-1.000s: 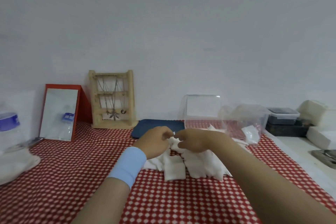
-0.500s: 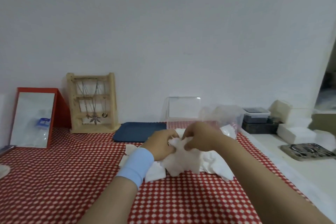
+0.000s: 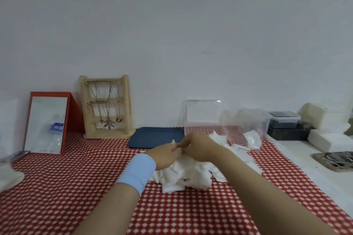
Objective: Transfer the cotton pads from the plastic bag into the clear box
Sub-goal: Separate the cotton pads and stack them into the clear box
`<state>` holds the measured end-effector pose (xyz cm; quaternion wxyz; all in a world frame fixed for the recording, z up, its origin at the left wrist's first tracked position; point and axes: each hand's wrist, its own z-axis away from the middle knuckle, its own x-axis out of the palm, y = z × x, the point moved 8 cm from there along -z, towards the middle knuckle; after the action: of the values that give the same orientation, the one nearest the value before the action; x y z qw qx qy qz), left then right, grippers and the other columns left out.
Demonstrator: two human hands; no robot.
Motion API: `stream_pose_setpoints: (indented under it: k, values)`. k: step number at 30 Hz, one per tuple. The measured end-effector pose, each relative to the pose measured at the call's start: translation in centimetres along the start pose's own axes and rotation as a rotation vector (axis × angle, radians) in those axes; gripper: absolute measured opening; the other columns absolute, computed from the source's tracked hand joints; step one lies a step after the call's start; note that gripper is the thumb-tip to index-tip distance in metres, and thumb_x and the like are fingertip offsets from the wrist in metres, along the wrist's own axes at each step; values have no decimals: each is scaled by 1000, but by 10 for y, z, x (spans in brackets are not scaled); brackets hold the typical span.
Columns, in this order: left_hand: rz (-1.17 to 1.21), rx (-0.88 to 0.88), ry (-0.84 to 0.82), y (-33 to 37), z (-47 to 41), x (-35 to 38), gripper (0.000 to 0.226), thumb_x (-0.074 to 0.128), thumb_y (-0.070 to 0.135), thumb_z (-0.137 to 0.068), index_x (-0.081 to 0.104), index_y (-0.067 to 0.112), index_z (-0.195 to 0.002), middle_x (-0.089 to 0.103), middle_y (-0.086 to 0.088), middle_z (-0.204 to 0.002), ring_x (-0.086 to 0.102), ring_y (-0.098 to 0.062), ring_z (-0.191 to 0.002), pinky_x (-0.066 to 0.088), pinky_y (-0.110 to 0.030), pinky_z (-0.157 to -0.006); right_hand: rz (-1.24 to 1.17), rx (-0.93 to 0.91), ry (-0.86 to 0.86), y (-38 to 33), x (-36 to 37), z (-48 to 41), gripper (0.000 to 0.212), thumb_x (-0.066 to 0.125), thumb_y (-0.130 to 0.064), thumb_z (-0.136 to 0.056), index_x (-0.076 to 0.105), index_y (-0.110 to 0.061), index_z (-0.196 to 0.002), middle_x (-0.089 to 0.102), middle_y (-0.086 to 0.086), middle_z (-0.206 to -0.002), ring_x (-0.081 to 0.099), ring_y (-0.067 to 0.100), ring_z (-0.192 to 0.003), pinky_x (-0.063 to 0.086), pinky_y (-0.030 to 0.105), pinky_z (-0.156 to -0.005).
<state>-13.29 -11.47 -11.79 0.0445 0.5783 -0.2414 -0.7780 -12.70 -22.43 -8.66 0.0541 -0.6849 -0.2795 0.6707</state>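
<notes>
Two bare forearms reach in from the near edge over the desk (image 3: 76,187), which wears a red-and-white checked cloth; the left one carries a pale blue wristband (image 3: 136,171). A loose heap of cotton pads (image 3: 191,176) lies on the cloth under and around the wrists, trailing off to the right.

Above that heap the hands meet fingertip to fingertip. The left hand (image 3: 166,155) has its fingers curled and pinches one of the pads, a white corner of it poking up past the tips. The right hand (image 3: 198,148) arches knuckles-up with its fingers bent down to the same spot. Whether they grasp that pad too cannot be told.

Just behind the hands stands the clear box (image 3: 205,131), its lid tipped upright. White pad edges show at its right front, though inside or just before it is unclear. Beside it on the right slumps the plastic bag (image 3: 246,122), a few pads in its lower corner. A blue tray (image 3: 156,136) lies left of the box.
</notes>
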Motion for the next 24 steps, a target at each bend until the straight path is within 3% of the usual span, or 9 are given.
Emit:
stream_pose_setpoints:
  k: [3, 5, 8, 11, 16, 18, 21, 22, 24]
  values:
    - [-265, -103, -128, -8, -3, 7, 61, 35, 53, -103, 20, 35, -160, 19, 3, -168, 17, -26, -155, 5, -48, -125, -117, 59, 206, 15, -45, 9, 30, 49, -7, -94, 75, -16, -106, 70, -2, -114, 63, 18, -104, 50, 27, -90]
    - [-387, -82, -46, 4, -5, -8, 61, 37, 48, -102, 20, 34, -160, 19, 1, -168, 13, -28, -156, -10, -55, -123, -33, 121, 288, 33, -67, 12, 34, 46, -7, -92, 73, -21, -108, 69, -5, -116, 62, 18, -105, 51, 30, -90]
    - [-310, 47, 123, 36, -14, -30, 58, 43, 42, -99, 31, 37, -156, 31, 2, -163, 28, -26, -149, 3, -52, -125, 258, 262, 188, 66, -71, 12, 38, 46, -13, -90, 69, -25, -119, 66, -2, -126, 61, 23, -114, 51, 34, -95]
    - [-89, 135, 65, 63, -23, -21, 60, 46, 39, -102, 26, 36, -158, 26, 6, -165, 35, -21, -146, 29, -35, -118, 332, 279, -23, 84, -48, 16, 41, 48, -20, -97, 61, -29, -135, 55, -3, -145, 52, 23, -131, 41, 33, -108]
    - [-213, 84, -130, 62, -35, 14, 60, 48, 48, -99, 28, 45, -156, 25, 10, -166, 29, -19, -150, 27, -40, -120, 244, 198, -364, 78, -18, 31, 46, 44, -15, -98, 61, -26, -139, 58, -5, -141, 56, 20, -126, 46, 31, -104]
    - [-220, 80, -176, 56, -32, 18, 62, 50, 47, -97, 29, 45, -155, 27, 11, -165, 31, -18, -149, 29, -38, -117, 247, 207, -282, 85, -27, 21, 39, 47, -20, -94, 71, -26, -124, 65, -8, -131, 59, 20, -121, 48, 34, -103]
    - [-161, 107, -138, 53, -32, 4, 69, 56, 48, -94, 25, 46, -156, 27, 13, -163, 34, -15, -147, 31, -37, -118, 229, 159, 17, 83, -53, 5, 15, 55, -27, -86, 70, -24, -88, 67, -9, -93, 63, 15, -91, 51, 29, -78]
    - [-118, 116, -120, 52, -34, -2, 73, 58, 49, -93, 22, 44, -157, 28, 12, -164, 35, -15, -147, 31, -37, -119, 220, 128, 80, 78, -58, 2, 11, 61, -29, -85, 67, -28, -94, 62, -12, -94, 59, 13, -90, 47, 27, -75]
    - [19, 127, -80, 52, -39, -16, 76, 62, 47, -92, 23, 44, -157, 33, 10, -162, 42, -14, -142, 35, -36, -118, 209, 59, 62, 70, -53, -6, 32, 72, -29, -84, 65, -33, -115, 56, -13, -106, 56, 11, -96, 43, 25, -79]
